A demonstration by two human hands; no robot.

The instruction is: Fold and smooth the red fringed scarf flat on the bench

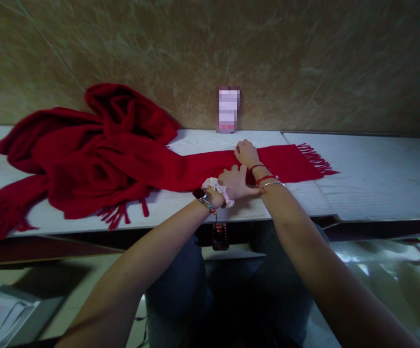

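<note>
A red fringed scarf (pixel 173 166) lies across the white ledge, flat at its right end and heaped in loose folds at the left. My left hand (pixel 236 181) rests over the near edge of the flat strip, its thumb stretched away from the fingers. Just beyond it, my right hand (pixel 246 153) sits at the strip's far edge with its fingers curled down on the cloth; the thumb is hidden. The two hands are close together, the left partly in front of the right wrist. Fringe (pixel 318 159) spreads from the scarf's right end.
A phone-like slab with a blurred screen (pixel 228 110) leans against the brown marbled wall (pixel 181 48). The white ledge (pixel 383 174) has seams and a near edge above my knees. Papers in a grey tray (pixel 32 304) are at the lower left.
</note>
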